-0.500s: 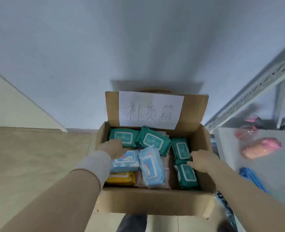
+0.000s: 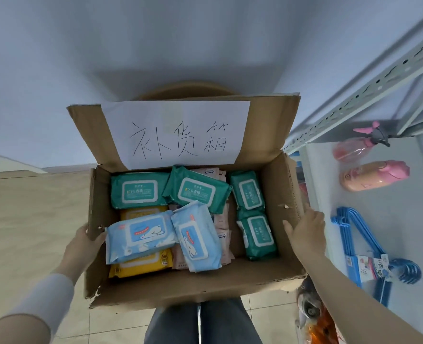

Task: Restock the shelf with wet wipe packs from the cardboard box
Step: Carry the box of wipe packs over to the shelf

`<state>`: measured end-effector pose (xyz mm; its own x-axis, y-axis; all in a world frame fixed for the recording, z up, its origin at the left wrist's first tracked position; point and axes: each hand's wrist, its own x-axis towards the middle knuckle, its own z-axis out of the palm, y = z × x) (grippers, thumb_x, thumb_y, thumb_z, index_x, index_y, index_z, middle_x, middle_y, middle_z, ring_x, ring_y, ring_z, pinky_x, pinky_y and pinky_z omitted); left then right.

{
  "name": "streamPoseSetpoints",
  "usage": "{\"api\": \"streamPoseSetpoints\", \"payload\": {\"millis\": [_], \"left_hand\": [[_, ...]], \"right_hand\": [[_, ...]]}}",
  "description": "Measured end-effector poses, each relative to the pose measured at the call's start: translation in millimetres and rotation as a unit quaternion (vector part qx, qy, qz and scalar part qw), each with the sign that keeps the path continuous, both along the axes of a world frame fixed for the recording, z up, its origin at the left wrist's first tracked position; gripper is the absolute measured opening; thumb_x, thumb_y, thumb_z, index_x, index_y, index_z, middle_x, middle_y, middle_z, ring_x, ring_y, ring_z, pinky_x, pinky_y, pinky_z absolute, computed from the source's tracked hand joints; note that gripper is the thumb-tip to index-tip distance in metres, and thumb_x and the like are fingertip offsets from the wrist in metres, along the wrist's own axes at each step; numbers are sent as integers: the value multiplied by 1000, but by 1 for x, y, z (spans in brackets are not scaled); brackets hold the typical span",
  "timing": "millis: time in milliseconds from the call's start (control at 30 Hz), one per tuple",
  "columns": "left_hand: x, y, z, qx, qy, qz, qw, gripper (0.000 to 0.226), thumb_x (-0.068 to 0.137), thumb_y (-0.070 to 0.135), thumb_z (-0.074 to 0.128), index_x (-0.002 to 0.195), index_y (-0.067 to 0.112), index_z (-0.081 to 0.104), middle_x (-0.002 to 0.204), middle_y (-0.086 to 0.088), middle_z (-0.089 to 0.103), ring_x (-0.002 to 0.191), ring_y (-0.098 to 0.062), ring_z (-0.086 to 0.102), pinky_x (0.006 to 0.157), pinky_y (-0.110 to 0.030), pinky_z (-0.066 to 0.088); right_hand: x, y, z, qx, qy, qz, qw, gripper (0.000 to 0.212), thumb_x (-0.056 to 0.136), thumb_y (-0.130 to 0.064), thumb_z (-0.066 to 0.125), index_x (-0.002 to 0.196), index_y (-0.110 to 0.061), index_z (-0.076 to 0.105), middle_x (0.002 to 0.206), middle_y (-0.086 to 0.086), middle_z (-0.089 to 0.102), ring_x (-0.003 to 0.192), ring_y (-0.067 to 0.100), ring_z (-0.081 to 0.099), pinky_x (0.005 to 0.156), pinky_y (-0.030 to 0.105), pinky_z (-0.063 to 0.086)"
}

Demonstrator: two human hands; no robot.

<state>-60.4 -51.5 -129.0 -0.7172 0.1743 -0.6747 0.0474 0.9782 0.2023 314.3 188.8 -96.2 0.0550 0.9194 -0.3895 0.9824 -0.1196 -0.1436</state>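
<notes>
At centre frame, a left hand [image 2: 80, 244] and right hand [image 2: 307, 232] pinch the side walls of the cardboard box [image 2: 180, 286], thumbs inside. The right fingers are pressed together and the left ones are hidden. Wet wipe packs [image 2: 195, 189] fill it, left of the shelf [image 2: 391, 202].

You are gripping the open brown cardboard box [image 2: 180, 286] with your left hand [image 2: 81, 247] at nine o'clock and right hand [image 2: 307, 232] at three; teal plastic wet wipe packs [image 2: 141, 189] are lying inside toward twelve.

Yellow pack [image 2: 141, 267] largely beneath blue pack [image 2: 141, 235].
</notes>
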Motion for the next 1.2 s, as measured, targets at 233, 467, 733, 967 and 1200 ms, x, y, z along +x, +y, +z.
{"api": "streamPoseSetpoints", "payload": {"millis": [233, 467, 733, 967, 1200], "left_hand": [[-35, 16, -35, -11, -14, 54, 998, 45, 88, 26, 61, 123, -1, 54, 118, -27, 59, 104, -44, 56, 90, -51, 47], [-42, 14, -25, -46, -4, -55, 997, 38, 90, 24, 57, 109, -9, 61, 105, -28, 64, 95, -44, 59, 83, -46, 49], [-40, 17, -11, -25, 7, -156, 987, 34, 91, 22, 54, 95, -10, 64, 96, -29, 67, 91, -45, 60, 77, -42, 49], [-31, 50, 8, -34, 32, -371, 927, 36, 92, 23, 53, 80, -9, 62, 88, -30, 65, 81, -41, 59, 64, -33, 38], [56, 99, 41, 16, 44, -596, 801, 31, 92, 20, 52, 84, -7, 64, 92, -30, 65, 90, -42, 60, 73, -36, 41]], "right_hand": [[-2, 33, -51, -29, 62, -45, 997, 32, 94, -29, 51, 104, -2, 65, 99, 19, 69, 90, 36, 62, 70, 29, 39], [1, 57, -42, -137, -43, 43, 989, 57, 92, -46, 47, 89, 9, 64, 90, 25, 67, 87, 38, 62, 74, 36, 44], [16, 6, -25, -112, -33, -23, 993, 57, 93, -42, 47, 105, 13, 58, 100, 31, 63, 96, 42, 59, 83, 43, 46], [84, -140, -10, -146, 10, -227, 963, 38, 94, -27, 50, 97, 10, 60, 85, 24, 62, 90, 40, 63, 70, 36, 43], [134, -336, 14, -147, 79, -481, 861, 35, 94, -23, 51, 96, 10, 62, 75, 19, 60, 70, 32, 58, 52, 28, 39]]}}
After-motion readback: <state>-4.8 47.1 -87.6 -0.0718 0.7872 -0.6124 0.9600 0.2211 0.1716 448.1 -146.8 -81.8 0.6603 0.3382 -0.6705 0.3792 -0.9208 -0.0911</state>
